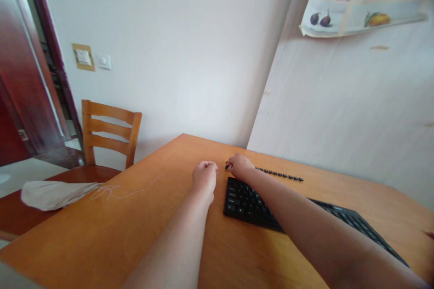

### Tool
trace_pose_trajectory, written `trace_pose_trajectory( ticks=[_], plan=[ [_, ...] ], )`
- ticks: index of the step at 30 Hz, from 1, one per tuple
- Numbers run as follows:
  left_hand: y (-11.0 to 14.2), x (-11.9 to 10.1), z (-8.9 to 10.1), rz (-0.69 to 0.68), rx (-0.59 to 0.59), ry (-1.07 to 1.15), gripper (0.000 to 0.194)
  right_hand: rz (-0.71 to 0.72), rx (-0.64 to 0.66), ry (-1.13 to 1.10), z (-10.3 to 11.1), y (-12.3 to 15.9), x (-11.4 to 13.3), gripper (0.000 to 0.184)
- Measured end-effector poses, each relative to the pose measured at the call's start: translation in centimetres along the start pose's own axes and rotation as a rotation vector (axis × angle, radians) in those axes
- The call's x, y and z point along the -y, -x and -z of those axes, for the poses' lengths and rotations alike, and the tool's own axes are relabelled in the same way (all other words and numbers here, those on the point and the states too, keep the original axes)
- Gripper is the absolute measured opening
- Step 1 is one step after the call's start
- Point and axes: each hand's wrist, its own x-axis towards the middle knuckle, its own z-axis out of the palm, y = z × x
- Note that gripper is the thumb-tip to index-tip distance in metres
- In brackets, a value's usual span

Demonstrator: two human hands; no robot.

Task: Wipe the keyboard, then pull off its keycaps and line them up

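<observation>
A black keyboard [251, 216] lies on the wooden table, partly covered by my right forearm. Behind it runs a line of small black keycaps [280, 174], some of them hidden by my right hand. My right hand [240, 165] is closed just beyond the keyboard's left end, its fingertips at a black keycap [227, 166] on the left end of that line. To the left of it, my left hand [205, 175] hovers over or rests on the table with its fingers curled together. Whatever it may hold is hidden from view.
A pale thread [135, 192] trails across the left of the wooden table [162, 235] to a white cloth bag [56, 194] on the chair [110, 133]. White walls stand behind, with fruit paintings [359, 4] at the upper right.
</observation>
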Motion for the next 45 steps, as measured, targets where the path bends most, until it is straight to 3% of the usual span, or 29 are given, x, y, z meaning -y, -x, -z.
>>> trace_pose_trajectory(
  ticks=[10,14,18,26,32,40,45],
  plan=[
    [0.4,-0.4,-0.1,0.015,-0.001,-0.037,0.005,-0.031,-0.087,-0.101,1.8,0.5,-1.2,0.034],
    [0.2,-0.1,-0.1,-0.003,0.004,-0.049,0.005,-0.050,-0.079,-0.198,2.5,1.0,-1.7,0.028],
    [0.0,0.1,0.0,-0.007,0.003,-0.062,0.006,-0.011,-0.066,-0.201,2.1,1.1,-1.8,0.023],
    [0.0,0.2,0.0,-0.026,0.017,-0.074,0.006,-0.054,-0.176,-0.397,1.2,0.2,-1.7,0.014],
    [0.0,0.1,0.0,-0.028,0.011,-0.076,0.006,-0.079,-0.129,-0.235,2.7,0.2,-1.6,0.032],
    [0.0,-0.1,0.0,0.001,0.010,-0.085,0.007,0.006,0.078,-0.058,2.6,-1.0,-0.9,0.022],
    [-0.2,0.2,0.0,-0.003,0.017,-0.086,0.006,0.024,0.123,-0.025,2.1,-1.5,-0.7,0.025]
  ],
)
